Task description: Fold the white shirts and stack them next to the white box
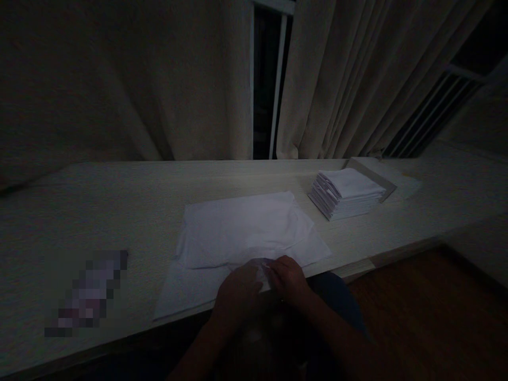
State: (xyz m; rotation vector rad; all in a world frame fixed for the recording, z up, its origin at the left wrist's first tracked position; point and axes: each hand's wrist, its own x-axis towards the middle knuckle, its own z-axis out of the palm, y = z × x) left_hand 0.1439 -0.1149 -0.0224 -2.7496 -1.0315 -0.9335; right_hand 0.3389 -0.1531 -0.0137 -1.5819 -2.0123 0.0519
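Note:
White cloth (242,222) lies spread in layers on the pale tabletop, its near edge reaching the table's front edge. My left hand (240,286) is at that near edge, fingers bent around a bunched bit of the cloth. Close beside it on the right, my right hand (286,278) pinches the same gathered edge. The scene is dark, and the fingertips are partly hidden in the folds.
A stack of folded white cloths (349,193) stands at the right, in front of a flat grey-white box or board (373,172). A blurred-out flat item (89,291) lies at the left. Curtains (325,79) hang behind the table (138,211).

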